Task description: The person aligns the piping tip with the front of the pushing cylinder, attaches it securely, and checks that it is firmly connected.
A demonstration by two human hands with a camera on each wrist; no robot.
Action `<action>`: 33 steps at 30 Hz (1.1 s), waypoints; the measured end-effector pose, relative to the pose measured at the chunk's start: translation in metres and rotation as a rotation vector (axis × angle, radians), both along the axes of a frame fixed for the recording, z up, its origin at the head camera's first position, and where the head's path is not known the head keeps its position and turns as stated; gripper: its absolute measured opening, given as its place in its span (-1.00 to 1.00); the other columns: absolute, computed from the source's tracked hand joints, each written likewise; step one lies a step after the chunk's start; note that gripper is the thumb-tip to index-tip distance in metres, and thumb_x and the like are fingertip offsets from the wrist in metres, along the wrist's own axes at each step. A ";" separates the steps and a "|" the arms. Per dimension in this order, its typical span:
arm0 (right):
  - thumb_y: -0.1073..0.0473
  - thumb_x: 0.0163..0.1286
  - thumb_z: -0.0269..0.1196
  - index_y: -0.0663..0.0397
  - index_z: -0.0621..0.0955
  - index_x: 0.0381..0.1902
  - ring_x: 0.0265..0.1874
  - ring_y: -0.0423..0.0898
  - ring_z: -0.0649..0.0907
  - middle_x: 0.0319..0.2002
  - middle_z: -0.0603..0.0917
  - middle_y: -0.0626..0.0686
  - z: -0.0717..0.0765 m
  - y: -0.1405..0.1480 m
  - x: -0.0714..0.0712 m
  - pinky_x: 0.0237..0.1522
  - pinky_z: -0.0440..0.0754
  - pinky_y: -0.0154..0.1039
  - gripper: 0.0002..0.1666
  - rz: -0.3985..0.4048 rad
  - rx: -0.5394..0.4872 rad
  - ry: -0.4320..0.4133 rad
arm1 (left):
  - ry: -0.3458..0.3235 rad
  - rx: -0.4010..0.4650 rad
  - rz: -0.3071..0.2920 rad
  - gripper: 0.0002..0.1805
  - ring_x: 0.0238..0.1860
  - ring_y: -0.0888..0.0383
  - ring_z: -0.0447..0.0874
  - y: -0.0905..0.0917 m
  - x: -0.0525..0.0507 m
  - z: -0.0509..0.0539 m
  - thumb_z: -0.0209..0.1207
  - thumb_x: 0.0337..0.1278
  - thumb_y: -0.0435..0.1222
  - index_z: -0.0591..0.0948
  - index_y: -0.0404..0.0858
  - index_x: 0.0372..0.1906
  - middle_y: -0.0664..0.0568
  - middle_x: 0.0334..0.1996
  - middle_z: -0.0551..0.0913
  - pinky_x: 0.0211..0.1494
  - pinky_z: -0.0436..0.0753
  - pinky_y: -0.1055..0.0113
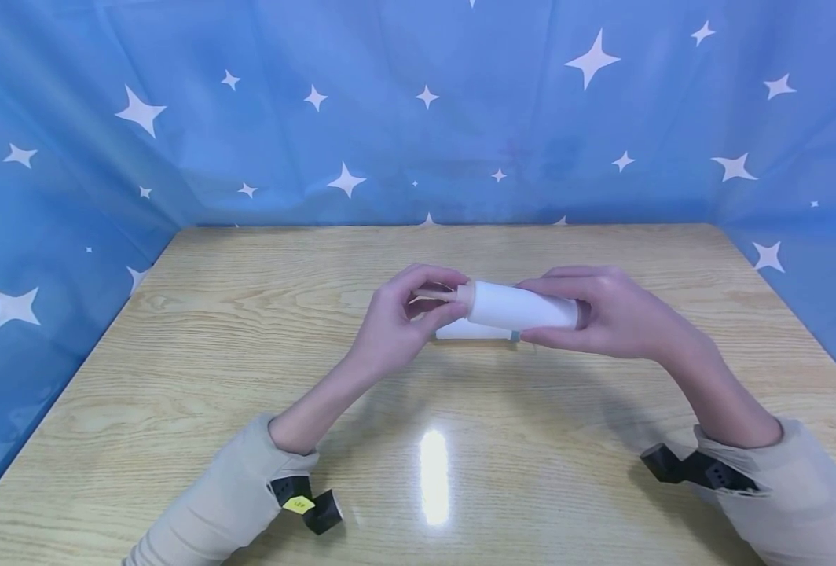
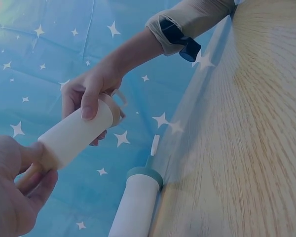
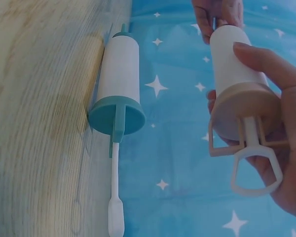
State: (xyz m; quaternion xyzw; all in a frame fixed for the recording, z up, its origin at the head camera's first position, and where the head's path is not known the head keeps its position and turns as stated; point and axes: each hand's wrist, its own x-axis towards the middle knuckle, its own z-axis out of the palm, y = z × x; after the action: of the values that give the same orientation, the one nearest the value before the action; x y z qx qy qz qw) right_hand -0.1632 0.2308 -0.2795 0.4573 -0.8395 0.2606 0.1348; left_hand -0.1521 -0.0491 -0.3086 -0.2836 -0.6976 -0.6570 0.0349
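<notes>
A white syringe-like tube (image 1: 520, 305) with beige ends is held above the table between both hands. My left hand (image 1: 393, 322) pinches its beige nozzle end (image 2: 50, 157) between thumb and fingers. Around the barrel near the other end, my right hand (image 1: 619, 314) has its thumb and fingers wrapped. In the right wrist view, a beige flange (image 3: 246, 106) and a white ring handle (image 3: 256, 170) stick out there. Behind the held tube lies a second white tube (image 3: 119, 69) with teal ends and a white plunger rod (image 3: 115, 173), partly hidden in the head view.
The wood-grain table (image 1: 213, 354) extends around both hands, with a bright light reflection near the front. A blue curtain with white stars (image 1: 390, 102) hangs behind and at the sides. Each sleeve carries a black wrist camera (image 1: 322, 511).
</notes>
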 end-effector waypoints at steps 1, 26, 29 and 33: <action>0.07 0.05 0.60 0.03 0.74 0.05 -0.35 -0.25 0.64 -0.15 0.76 -0.10 0.000 0.000 0.000 -0.46 0.59 -0.42 -0.44 0.001 -0.001 0.000 | -0.003 -0.001 0.002 -0.74 -0.02 0.07 0.66 0.000 0.000 0.000 0.33 0.23 -0.46 0.65 -0.38 0.02 -0.08 -0.02 0.64 0.12 0.70 0.15; 0.11 0.04 0.60 0.04 0.74 0.04 -0.33 -0.23 0.67 -0.14 0.76 -0.07 -0.004 -0.002 -0.002 -0.46 0.64 -0.35 -0.44 0.013 -0.003 0.002 | -0.053 -0.037 0.016 -0.74 -0.03 0.08 0.66 0.001 -0.001 -0.001 0.33 0.24 -0.45 0.65 -0.34 0.01 -0.06 -0.04 0.66 0.07 0.72 0.24; 0.16 0.00 0.60 0.04 0.74 0.04 -0.34 -0.23 0.67 -0.15 0.76 -0.08 -0.004 -0.002 -0.002 -0.46 0.64 -0.35 -0.43 0.017 -0.005 -0.002 | -0.050 -0.029 0.008 -0.73 -0.02 0.07 0.66 0.000 0.000 0.000 0.34 0.21 -0.48 0.65 -0.35 0.01 -0.07 -0.03 0.66 0.12 0.69 0.26; 0.18 -0.01 0.60 0.04 0.74 0.04 -0.35 -0.24 0.66 -0.16 0.76 -0.09 -0.004 -0.002 -0.002 -0.46 0.62 -0.36 -0.42 0.017 -0.010 -0.006 | -0.043 -0.039 0.017 -0.76 -0.05 0.09 0.66 0.000 -0.001 0.000 0.33 0.27 -0.41 0.66 -0.32 0.00 -0.03 -0.06 0.67 0.05 0.72 0.24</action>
State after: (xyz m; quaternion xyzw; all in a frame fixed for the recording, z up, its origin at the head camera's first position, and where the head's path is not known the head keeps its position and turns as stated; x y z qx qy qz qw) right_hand -0.1654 0.2284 -0.2837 0.4628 -0.8348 0.2671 0.1325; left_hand -0.1528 -0.0495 -0.3088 -0.2643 -0.7131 -0.6491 0.0200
